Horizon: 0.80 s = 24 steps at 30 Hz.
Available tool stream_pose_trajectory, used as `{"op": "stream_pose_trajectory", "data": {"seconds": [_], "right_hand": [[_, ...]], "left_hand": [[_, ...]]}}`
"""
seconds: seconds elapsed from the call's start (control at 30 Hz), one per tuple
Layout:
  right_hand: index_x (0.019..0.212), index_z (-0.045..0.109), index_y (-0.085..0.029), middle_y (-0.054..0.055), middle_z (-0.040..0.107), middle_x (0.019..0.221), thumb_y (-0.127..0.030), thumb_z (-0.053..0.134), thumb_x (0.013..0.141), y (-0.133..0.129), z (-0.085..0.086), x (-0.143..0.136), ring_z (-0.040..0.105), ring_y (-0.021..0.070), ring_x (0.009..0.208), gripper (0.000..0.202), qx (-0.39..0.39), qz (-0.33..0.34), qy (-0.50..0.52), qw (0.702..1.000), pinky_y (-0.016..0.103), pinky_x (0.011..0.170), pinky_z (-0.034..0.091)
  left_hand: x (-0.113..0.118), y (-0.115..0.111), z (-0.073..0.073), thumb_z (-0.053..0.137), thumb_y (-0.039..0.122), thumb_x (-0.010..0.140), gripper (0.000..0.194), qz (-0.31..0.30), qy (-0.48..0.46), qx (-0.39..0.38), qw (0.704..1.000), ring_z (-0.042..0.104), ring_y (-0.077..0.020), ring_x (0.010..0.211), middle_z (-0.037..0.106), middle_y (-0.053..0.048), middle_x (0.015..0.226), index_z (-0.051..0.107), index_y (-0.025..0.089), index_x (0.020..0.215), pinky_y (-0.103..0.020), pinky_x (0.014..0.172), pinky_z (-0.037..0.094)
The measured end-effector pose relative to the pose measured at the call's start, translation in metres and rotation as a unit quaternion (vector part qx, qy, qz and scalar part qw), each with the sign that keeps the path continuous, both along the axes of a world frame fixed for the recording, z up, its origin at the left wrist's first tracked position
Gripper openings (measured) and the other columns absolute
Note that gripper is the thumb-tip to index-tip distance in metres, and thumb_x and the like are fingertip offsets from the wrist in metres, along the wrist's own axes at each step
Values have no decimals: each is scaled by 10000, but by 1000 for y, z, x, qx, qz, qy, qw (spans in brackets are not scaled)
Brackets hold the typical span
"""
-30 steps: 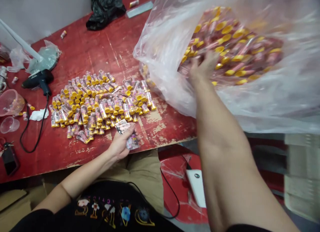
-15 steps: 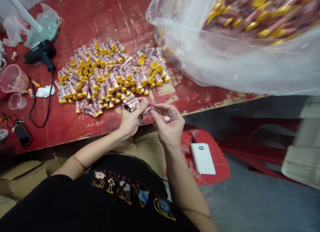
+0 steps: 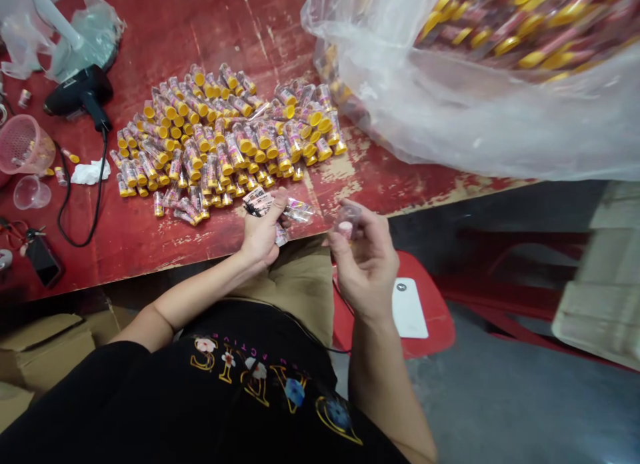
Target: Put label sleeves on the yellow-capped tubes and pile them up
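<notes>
On the near side of the heap of tubes (image 3: 227,144), the left hand (image 3: 261,236) pinches thin, likely floppy printed sleeves (image 3: 259,202), while rightward the right hand's (image 3: 367,261) fingers hold a clear tube (image 3: 351,215), probably light, slick, best gripped by its sides.

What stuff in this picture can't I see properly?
Head view, cut off: the big plastic bag runs past the top and right edges.
Head view, hidden: part of the white device is behind the right hand.
Head view, too small: the words on the printed wrappers, partly covered by the left hand.
Head view, blurred: what's inside the clear container, partly covered by the right hand.
</notes>
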State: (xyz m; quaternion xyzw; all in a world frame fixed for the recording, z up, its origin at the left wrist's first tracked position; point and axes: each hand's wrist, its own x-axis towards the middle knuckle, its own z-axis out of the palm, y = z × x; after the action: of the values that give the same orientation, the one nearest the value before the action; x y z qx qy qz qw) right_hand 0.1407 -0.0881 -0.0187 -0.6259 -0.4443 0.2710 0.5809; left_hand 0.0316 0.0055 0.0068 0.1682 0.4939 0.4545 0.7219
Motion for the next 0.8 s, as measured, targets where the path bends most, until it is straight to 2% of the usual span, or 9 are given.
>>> {"op": "stream_pose_trajectory", "data": {"seconds": [0.07,0.2,0.3,0.43,0.53,0.6,0.67,0.73,0.8], "right_hand": [[1354,574,-262,100,616,1226,-380,683,931,-9,3,1,648,207,1095,453,11,-18,-13,1000,415,979,587],[1194,674,-238,82,671,1112,-288,714,903,-13,6,0,658,219,1049,298,33,-35,-94,994,428,965,565],[1182,705,-251,68,703,1053,-230,728,888,-13,11,2,672,220,1015,296,61,-16,-136,989,414,921,570],[1182,728,-257,72,725,1120,-190,757,860,-17,18,8,692,227,1062,331,82,-7,-167,983,412,955,580],[1228,713,-265,70,730,1167,-220,708,909,-21,16,9,701,208,1071,322,48,-27,-81,995,394,962,583],[1289,682,-281,59,719,1125,-298,706,921,-20,11,7,695,162,925,370,16,-52,51,997,317,789,594],[1293,680,-284,16,677,956,-364,795,840,-15,4,2,609,104,721,474,-12,-58,178,982,232,599,514],[1164,734,-249,-32,583,784,-380,885,725,-6,-4,-4,487,61,597,482,-40,-63,233,970,192,520,427],[965,749,-201,-56,503,687,-397,898,699,2,-10,-9,412,40,545,363,-60,-86,234,967,183,503,390]], "left_hand": [[0,1,2,956,401,623,493,-7,-6,-15,1000,469,-26,517,547,91,648,551,171,785,-181,504,373],[3,-1,0,965,418,600,531,-31,-18,-24,999,493,-38,516,564,81,636,521,174,758,-189,505,388],[6,-3,-4,974,425,566,525,-33,-15,11,999,570,-59,601,614,67,693,581,169,800,-197,591,449],[5,-5,-4,966,430,567,485,-38,22,59,997,628,-83,688,676,39,765,679,164,853,-220,707,497],[3,-5,-2,976,399,555,487,-44,11,76,996,651,-102,700,704,22,790,699,163,879,-245,732,518],[4,-6,-2,985,357,539,484,-29,10,81,996,649,-99,696,698,32,781,686,169,871,-245,735,520],[5,-8,-3,984,329,539,467,-14,20,88,996,629,-83,683,684,47,767,667,172,844,-234,739,514],[6,-11,-4,974,321,560,439,-19,31,92,995,613,-73,679,677,50,764,661,169,828,-227,746,507],[6,-14,-4,961,322,588,417,-30,34,90,995,622,-79,704,684,40,786,673,166,846,-236,771,508]]}}
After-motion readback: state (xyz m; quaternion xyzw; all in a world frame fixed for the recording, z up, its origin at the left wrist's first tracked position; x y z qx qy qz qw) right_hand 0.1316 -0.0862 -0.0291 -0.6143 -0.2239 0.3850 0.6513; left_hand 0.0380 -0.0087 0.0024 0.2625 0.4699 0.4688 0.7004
